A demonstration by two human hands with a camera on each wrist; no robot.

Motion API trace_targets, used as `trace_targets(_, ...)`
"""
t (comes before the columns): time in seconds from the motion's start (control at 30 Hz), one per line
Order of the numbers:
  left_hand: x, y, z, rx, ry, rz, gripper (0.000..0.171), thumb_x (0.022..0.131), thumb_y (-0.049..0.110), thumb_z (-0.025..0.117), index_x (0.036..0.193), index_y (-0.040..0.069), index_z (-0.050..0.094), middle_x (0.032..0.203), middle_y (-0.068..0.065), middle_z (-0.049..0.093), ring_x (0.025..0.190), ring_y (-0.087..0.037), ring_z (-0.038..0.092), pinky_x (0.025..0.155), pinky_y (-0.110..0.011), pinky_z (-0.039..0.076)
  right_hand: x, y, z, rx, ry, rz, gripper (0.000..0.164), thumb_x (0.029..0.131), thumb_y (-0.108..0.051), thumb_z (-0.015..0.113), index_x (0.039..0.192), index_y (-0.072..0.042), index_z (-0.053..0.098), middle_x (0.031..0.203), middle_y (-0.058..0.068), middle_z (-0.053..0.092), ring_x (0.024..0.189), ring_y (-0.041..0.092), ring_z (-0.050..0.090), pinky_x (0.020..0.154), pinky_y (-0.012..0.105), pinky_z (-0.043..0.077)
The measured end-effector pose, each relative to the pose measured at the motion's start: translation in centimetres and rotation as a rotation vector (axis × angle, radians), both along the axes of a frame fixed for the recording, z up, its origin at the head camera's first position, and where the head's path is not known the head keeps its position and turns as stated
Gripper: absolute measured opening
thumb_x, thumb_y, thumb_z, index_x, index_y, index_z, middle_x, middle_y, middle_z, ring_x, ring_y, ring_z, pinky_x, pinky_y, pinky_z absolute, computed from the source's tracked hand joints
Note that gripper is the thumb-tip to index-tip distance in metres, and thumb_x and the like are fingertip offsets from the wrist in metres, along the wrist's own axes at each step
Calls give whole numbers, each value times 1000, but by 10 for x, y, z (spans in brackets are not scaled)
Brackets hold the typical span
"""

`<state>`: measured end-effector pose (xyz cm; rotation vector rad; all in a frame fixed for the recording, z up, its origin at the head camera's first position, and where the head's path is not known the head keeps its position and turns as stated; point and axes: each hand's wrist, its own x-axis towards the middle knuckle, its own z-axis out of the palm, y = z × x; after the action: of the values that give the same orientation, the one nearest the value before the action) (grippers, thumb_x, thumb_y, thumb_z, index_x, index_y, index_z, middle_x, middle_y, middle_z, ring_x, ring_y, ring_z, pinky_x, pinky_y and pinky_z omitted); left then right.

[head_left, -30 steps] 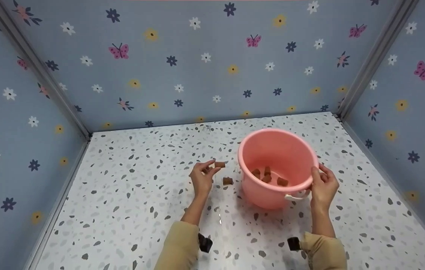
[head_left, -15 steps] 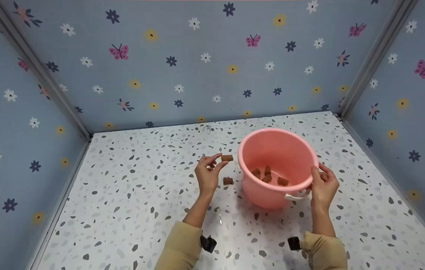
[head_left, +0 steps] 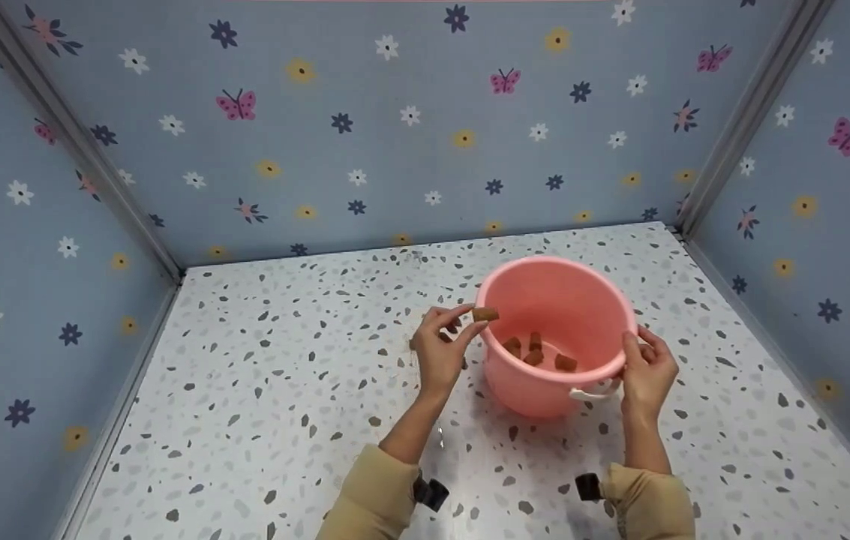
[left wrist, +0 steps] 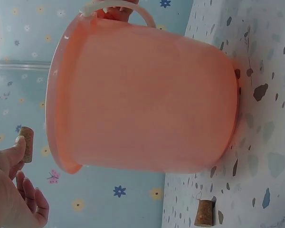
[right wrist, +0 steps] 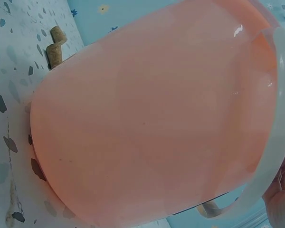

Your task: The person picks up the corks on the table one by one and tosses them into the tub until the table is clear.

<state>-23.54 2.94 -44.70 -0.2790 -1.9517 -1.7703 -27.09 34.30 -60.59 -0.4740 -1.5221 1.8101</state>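
My left hand [head_left: 440,364] pinches a brown cork [head_left: 485,314] between thumb and fingertips at the left rim of the pink bucket [head_left: 533,397]. In the left wrist view that cork [left wrist: 26,144] stands out beyond the bucket's mouth. Several other corks [head_left: 565,363] lie on the bucket's floor. My right hand [head_left: 650,375] grips the bucket's right rim, beside its white handle [head_left: 594,393]. A loose cork [left wrist: 205,213] lies on the table near the bucket; in the head view my left hand mostly covers that spot.
Speckled white table [head_left: 267,420] runs under everything. Flowered blue panels [head_left: 394,112] close it in at the back, left and right. Two corks [right wrist: 53,55] show on the table past the bucket in the right wrist view.
My left hand has carried its cork up and to the right, from beside the bucket to the rim. The loose cork on the table has become mostly covered. My right hand and the bucket stay put.
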Motion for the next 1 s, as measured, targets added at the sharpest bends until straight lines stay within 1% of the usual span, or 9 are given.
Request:
trace_targets(0.2, 6, 12, 1, -7, -17, -45, 31, 67, 18, 75, 92, 1, 69, 74, -9, 51, 68, -25, 49, 55, -22, 38, 1, 0, 0, 4, 7, 6, 42, 71, -33, 74, 105, -11, 64, 76, 20, 58, 50, 22, 55, 37, 25, 43)
trace_targets(0.3, 7, 18, 1, -31, 11, -53, 31, 68, 22, 76, 91, 2, 70, 74, -7, 52, 67, -21, 50, 55, -26, 39, 0, 1, -1, 16, -1, 8, 42, 71, -34, 73, 106, -12, 64, 75, 19, 58, 50, 21, 55, 38, 25, 44)
trace_targets(0.37, 8, 22, 2, -48, 40, -55, 30, 68, 22, 76, 90, 2, 70, 74, -9, 53, 66, -20, 50, 55, -30, 41, 0, 1, -2, 16, -3, 9, 43, 71, -34, 73, 106, -12, 64, 75, 18, 58, 50, 21, 54, 38, 24, 43)
trace_targets(0.47, 9, 27, 3, -80, 71, -52, 30, 68, 21, 76, 89, 2, 70, 75, -12, 53, 65, -21, 51, 56, -34, 42, 0, 2, -1, -1, 13, 16, 43, 71, -32, 73, 106, -10, 63, 75, 20, 58, 50, 22, 54, 37, 25, 43)
trace_targets(0.53, 8, 31, 2, -103, 81, -48, 30, 67, 22, 76, 89, 2, 70, 75, -12, 52, 65, -22, 50, 56, -34, 42, 1, 2, -1, -7, 22, 15, 42, 71, -31, 74, 106, -10, 63, 76, 20, 57, 50, 22, 54, 36, 25, 42)
trace_targets(0.7, 7, 39, -3, -132, 67, -53, 32, 65, 24, 76, 87, 2, 70, 72, -7, 46, 61, -21, 49, 53, -26, 42, 0, 2, -1, -10, 14, 11, 42, 71, -31, 74, 106, -10, 63, 76, 19, 58, 51, 22, 54, 37, 24, 43)
trace_targets(0.83, 7, 41, -5, -152, 44, -61, 33, 63, 25, 77, 87, 3, 70, 72, -4, 44, 62, -18, 46, 52, -20, 38, 0, 1, -1, -10, 9, 7, 42, 70, -32, 74, 106, -11, 64, 76, 20, 58, 51, 22, 55, 37, 25, 43)
trace_targets(0.9, 8, 41, -5, -166, 34, -61, 35, 61, 25, 78, 89, 5, 70, 73, -2, 45, 64, -17, 45, 53, -19, 38, 0, 1, -2, 0, 5, 2, 42, 71, -32, 74, 106, -11, 64, 76, 19, 58, 50, 22, 55, 37, 25, 43)
trace_targets(1.0, 9, 41, -4, -164, 25, -67, 39, 61, 25, 79, 92, 4, 68, 74, 0, 46, 66, -20, 47, 54, -21, 40, 0, 2, -3, 16, -3, -6, 42, 71, -33, 73, 106, -11, 64, 76, 18, 58, 50, 20, 54, 37, 24, 42)
